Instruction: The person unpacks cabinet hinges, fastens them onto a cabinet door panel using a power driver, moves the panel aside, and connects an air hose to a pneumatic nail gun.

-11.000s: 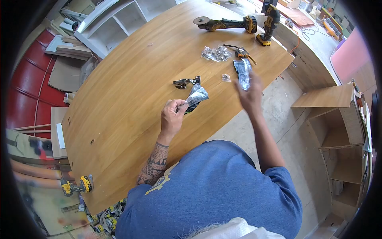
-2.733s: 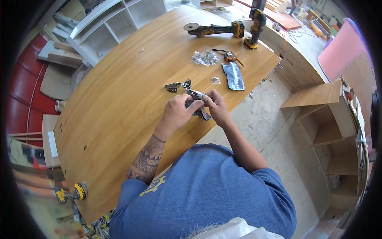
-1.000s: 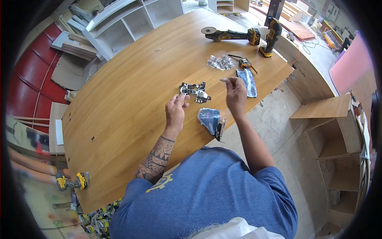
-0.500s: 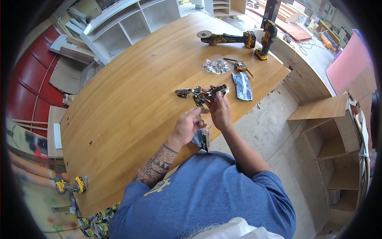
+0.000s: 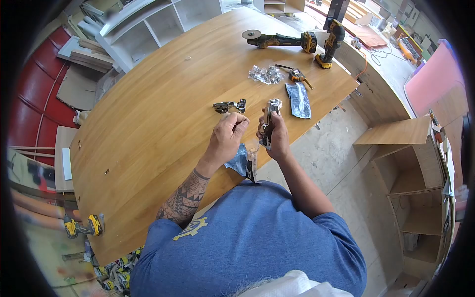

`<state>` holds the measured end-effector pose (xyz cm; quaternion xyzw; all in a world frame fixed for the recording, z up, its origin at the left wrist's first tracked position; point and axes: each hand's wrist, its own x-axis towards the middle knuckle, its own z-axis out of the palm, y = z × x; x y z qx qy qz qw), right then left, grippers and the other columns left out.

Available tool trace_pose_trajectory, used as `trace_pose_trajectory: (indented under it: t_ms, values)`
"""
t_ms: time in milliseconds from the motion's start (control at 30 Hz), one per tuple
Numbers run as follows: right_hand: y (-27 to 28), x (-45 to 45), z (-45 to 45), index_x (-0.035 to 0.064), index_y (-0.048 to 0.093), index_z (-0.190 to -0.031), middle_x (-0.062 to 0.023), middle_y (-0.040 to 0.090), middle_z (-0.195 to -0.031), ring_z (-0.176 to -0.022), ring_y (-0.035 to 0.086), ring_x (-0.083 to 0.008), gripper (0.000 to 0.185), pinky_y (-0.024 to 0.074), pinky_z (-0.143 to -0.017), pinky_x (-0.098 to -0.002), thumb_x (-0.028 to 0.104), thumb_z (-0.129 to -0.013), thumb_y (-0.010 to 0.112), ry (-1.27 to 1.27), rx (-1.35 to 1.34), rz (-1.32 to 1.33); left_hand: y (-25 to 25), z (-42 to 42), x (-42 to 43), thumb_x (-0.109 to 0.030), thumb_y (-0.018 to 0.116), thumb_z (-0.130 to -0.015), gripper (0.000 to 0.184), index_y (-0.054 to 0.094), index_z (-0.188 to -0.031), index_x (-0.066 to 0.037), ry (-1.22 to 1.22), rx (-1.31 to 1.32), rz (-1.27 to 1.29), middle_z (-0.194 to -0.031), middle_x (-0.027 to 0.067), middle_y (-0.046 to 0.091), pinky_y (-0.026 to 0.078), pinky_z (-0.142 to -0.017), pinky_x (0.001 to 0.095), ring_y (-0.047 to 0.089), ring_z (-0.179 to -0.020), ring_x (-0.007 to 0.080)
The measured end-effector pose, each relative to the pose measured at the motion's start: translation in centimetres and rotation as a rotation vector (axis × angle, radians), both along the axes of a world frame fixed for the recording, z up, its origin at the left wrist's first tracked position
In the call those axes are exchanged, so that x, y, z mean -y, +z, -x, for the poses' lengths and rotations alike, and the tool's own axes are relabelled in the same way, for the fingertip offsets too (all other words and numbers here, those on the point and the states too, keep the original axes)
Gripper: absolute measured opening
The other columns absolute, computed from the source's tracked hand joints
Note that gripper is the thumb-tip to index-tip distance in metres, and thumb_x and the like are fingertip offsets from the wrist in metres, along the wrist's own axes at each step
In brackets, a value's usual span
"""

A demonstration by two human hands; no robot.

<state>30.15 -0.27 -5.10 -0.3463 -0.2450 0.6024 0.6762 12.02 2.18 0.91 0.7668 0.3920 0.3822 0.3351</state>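
Ok so right hand (image 5: pixel 278 137) grips a hinge (image 5: pixel 268 125), left hand (image 5: pixel 227 132) curled closed; second hinge (image 5: pixel 229 106) is out too, packet (image 5: pixel 298 101) looks unopened.

A metal cabinet hinge (image 5: pixel 268 130) is gripped in the right hand (image 5: pixel 280 141), while the left hand (image 5: pixel 226 135), fingers curled, is held just beside a second hinge (image 5: pixel 227 106) laid on the wooden tabletop (image 5: pixel 148 133).

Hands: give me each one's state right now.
Left hand: closed in a pinch; whether it holds anything cannot be told.
Right hand: closed, holding a metal hinge.
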Motion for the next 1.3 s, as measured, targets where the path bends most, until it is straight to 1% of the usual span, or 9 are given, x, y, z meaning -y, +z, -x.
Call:
trace_pose_trajectory:
  t_ms: [300,400,467,667,733,867,933,1033,1300]
  values:
    - [1.2,0.4,0.7,0.0112,0.059,-0.134,-0.0057,0.065,-0.097,-0.075,0.062,-0.0152,0.051,0.052,-0.062,-0.0325,0.054,-0.111,0.042,0.016,-0.203,0.029,-0.1,-1.2,2.5,-0.021,0.065,-0.106,0.024,0.062,-0.12,-0.002,-0.012,0.025,0.073,-0.072,-0.0015,0.048,0.047,-0.063,0.0299,0.052,-0.067,0.0091]
    - [1.3,0.4,1.2,0.012,0.057,-0.139,-0.0063,0.065,-0.1,-0.083,0.064,-0.0164,0.052,0.0554,-0.074,-0.0362,0.052,-0.114,0.035,0.003,-0.213,-0.033,-0.4,-1.8,3.2,-0.019,0.068,-0.104,0.028,0.06,-0.122,0.0,-0.01,-0.009,0.17,-0.071,-0.0028,0.044,0.046,-0.06,0.0294,0.048,-0.064,0.0079]
    - [2.6,1.1,1.9,0.0066,0.06,-0.125,-0.007,0.067,-0.094,-0.081,0.068,-0.0206,0.058,0.0563,-0.066,-0.0347,0.059,-0.111,0.038,-0.018,-0.193,0.01,-1.7,-2.1,3.0,-0.018,0.069,-0.103,0.029,0.059,-0.123,0.0,0.009,0.024,0.189,-0.071,-0.0032,0.043,0.045,-0.058,0.0293,0.045,-0.063,0.0072]
    - [3.0,1.9,2.2,0.0059,0.06,-0.122,-0.0072,0.067,-0.095,-0.082,0.067,-0.0195,0.06,0.0557,-0.069,-0.0325,0.06,-0.112,0.037,0.091,-0.237,-0.002,-0.6,-1.9,3.1,-0.015,0.072,-0.1,0.025,0.062,-0.117,0.0,0.017,0.136,0.272,-0.07,-0.0048,0.04,0.044,-0.058,0.0277,0.042,-0.061,0.0055]
    - [1.6,1.4,2.1,0.007,0.059,-0.122,-0.0063,0.066,-0.096,-0.077,0.065,-0.0176,0.057,0.0544,-0.067,-0.0318,0.058,-0.112,0.038,0.041,-0.214,0.002,0.0,-1.5,3.0,-0.014,0.069,-0.101,0.025,0.064,-0.12,0.002,0.01,-0.046,0.226,-0.075,-0.0012,0.049,0.047,-0.064,0.0279,0.049,-0.067,0.0077]
    - [0.1,1.4,2.4,0.0114,0.054,-0.123,-0.0032,0.06,-0.092,-0.068,0.056,-0.0119,0.044,0.0493,-0.062,-0.0289,0.051,-0.115,0.037,-0.083,-0.02,-0.047,-0.2,-1.2,2.2,-0.011,0.062,-0.103,0.026,0.066,-0.125,0.002,0.0,0.12,0.072,-0.085,0.0068,0.063,0.052,-0.072,0.0333,0.061,-0.076,0.0151]
    - [0.2,1.5,2.8,0.0124,0.053,-0.122,-0.0023,0.057,-0.09,-0.067,0.054,-0.011,0.041,0.0479,-0.06,-0.0281,0.049,-0.116,0.037,-0.095,0.018,-0.045,-0.1,-1.2,1.5,-0.01,0.055,-0.106,0.027,0.067,-0.128,0.001,-0.026,0.037,-0.254,-0.101,0.0146,0.072,0.055,-0.08,0.039,0.069,-0.088,0.0242]
    - [0.1,1.7,2.9,0.0136,0.052,-0.12,-0.0008,0.053,-0.086,-0.065,0.051,-0.0096,0.037,0.0451,-0.057,-0.0267,0.047,-0.117,0.036,-0.112,0.124,-0.043,1.2,-1.4,2.1,-0.011,0.056,-0.108,0.022,0.068,-0.122,0.002,-0.023,-0.041,-0.076,-0.105,0.015,0.074,0.057,-0.084,0.0395,0.073,-0.095,0.0295]
    - [0.5,1.6,3.0,0.0138,0.051,-0.117,-0.0001,0.051,-0.083,-0.061,0.046,-0.0081,0.039,0.0427,-0.054,-0.0259,0.049,-0.116,0.036,-0.109,0.151,0.035,0.1,-1.0,1.5,-0.012,0.07,-0.104,0.016,0.066,-0.112,0.001,0.011,0.192,0.03,-0.106,0.0107,0.077,0.059,-0.089,0.0322,0.074,-0.098,0.0159]
